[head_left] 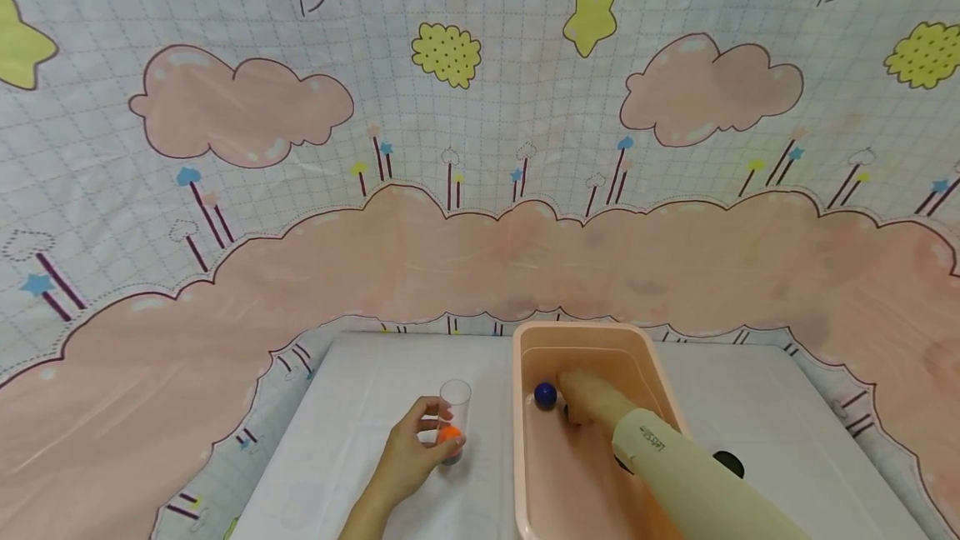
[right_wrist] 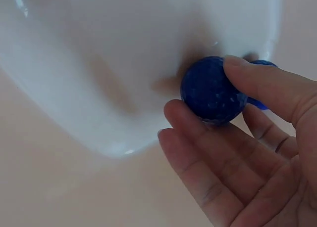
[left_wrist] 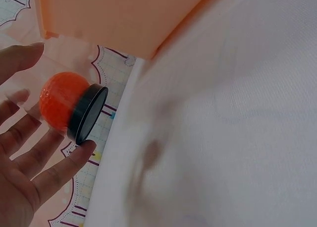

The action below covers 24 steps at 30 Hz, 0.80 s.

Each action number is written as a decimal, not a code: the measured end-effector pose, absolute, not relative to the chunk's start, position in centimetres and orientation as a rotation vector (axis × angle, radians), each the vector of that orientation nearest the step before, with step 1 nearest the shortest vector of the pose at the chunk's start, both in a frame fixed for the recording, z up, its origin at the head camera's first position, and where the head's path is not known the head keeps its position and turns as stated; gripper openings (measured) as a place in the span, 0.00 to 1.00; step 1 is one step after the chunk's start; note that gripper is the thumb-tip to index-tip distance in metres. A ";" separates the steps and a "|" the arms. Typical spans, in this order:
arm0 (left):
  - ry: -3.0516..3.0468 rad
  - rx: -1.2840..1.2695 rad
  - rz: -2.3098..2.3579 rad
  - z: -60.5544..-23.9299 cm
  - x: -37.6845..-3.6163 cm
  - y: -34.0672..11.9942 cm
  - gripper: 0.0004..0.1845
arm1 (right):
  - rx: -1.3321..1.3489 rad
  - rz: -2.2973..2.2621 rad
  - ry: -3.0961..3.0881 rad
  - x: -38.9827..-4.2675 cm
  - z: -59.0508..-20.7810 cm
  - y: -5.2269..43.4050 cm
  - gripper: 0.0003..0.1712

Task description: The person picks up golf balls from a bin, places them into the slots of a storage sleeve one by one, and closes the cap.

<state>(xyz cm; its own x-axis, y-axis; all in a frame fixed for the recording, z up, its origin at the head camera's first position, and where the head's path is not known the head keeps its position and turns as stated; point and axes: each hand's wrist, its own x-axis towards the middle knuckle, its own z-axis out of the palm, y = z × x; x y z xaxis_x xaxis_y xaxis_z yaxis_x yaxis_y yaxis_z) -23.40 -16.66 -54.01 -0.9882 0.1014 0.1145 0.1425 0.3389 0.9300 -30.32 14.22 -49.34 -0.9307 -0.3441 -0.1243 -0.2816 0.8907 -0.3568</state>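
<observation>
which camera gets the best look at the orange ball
The left wrist view: the orange ball appears large and close there, right against a dark base. The head view shows it much smaller, low in the clear tube that the left hand holds. The right wrist view doesn't show it.

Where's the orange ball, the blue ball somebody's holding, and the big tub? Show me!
Orange ball [left_wrist: 60,99], left wrist view: middle of its round side.
Held blue ball [right_wrist: 211,92], right wrist view: middle of its front.
Tub [head_left: 572,482], head view: bare part of its floor.
</observation>
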 end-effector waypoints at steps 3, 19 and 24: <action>-2.544 -0.247 -1.767 -54.0 -23.3 -16.6 0.27 | -0.416 -0.550 2.846 -30.3 -49.1 14.3 0.24; -2.545 -0.277 -1.740 -52.9 -22.5 -15.9 0.25 | -0.469 -0.395 2.912 -31.1 -47.8 14.2 0.19; -2.530 -0.321 -1.793 -52.8 -22.3 -15.6 0.27 | -0.496 -0.449 2.919 -30.6 -46.7 14.3 0.14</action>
